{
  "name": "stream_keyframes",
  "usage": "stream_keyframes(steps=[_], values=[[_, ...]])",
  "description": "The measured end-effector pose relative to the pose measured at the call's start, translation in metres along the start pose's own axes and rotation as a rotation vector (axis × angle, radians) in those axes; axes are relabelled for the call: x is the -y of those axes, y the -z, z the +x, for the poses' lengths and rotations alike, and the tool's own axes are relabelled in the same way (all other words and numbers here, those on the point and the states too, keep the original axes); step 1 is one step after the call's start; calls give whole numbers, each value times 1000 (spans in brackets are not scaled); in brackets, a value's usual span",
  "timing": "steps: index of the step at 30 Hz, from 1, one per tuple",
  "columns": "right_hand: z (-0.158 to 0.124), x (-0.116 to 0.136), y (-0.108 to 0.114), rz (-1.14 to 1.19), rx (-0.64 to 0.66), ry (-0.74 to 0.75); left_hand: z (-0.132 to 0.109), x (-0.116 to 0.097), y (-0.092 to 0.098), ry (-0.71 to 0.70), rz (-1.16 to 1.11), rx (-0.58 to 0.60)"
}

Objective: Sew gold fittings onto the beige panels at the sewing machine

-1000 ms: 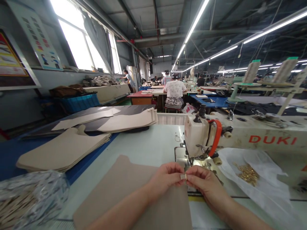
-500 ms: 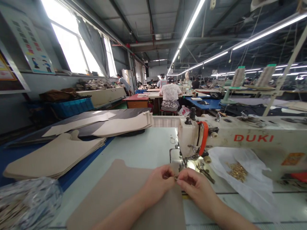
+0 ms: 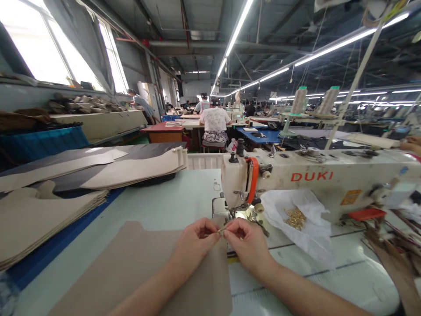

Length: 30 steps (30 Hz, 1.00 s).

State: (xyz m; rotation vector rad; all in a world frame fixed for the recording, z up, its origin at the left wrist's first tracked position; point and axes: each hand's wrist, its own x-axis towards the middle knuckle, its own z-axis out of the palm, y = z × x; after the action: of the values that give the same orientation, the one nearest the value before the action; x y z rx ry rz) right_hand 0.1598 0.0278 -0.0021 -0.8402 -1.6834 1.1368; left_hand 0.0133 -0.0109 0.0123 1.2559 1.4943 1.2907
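My left hand (image 3: 194, 245) and my right hand (image 3: 248, 245) meet just in front of the sewing machine's (image 3: 279, 175) needle area. Between their fingertips is a small, narrow beige strip (image 3: 221, 230), pinched from both sides; its exact kind is too small to make out. Below my left hand and forearm, a flat taupe panel (image 3: 141, 267) lies on the pale table, its right edge close to the machine's needle plate. To the right of my right hand, a white sheet or bag (image 3: 312, 235) holds a heap of small gold-coloured metal pieces (image 3: 295, 218).
Stacks of beige panels (image 3: 49, 224) lie on the left, partly over a blue surface. Thread cones (image 3: 299, 101) stand behind the machine. Brown strips (image 3: 384, 259) hang at the right edge. A seated person (image 3: 215, 120) works farther ahead, back turned.
The view has swung to the right, so the scene sits farther left. Both hands keep their pinch near the needle area; the strip between them shows a little more plainly.
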Motion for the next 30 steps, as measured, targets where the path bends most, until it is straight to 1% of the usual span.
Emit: stream_keyframes(steps=[4, 8, 11, 14, 17, 21, 24, 30], values=[[-1, 0, 0, -22, 0, 23, 1, 5, 0, 3, -48, 31], [-2, 0, 0, 22, 10, 17, -2, 6, -1, -48, -5, 18], [-3, -1, 0, 67, 38, -31, -5, 7, -1, -96, 41, 7], [-3, -3, 2, 180, 51, -96, -7, 9, 0, -131, 67, 9], [-2, -6, 5, 256, 63, -123, -7, 9, 1, -152, 80, 24], [-2, -8, 9, 149, 108, -105, -7, 9, 1, -154, 98, 28], [-2, -8, 10, 66, 107, -78, -7, 9, 1, -153, 111, 23], [-2, 0, 11, -166, 99, 29, -7, 7, -2, -143, 133, 3]])
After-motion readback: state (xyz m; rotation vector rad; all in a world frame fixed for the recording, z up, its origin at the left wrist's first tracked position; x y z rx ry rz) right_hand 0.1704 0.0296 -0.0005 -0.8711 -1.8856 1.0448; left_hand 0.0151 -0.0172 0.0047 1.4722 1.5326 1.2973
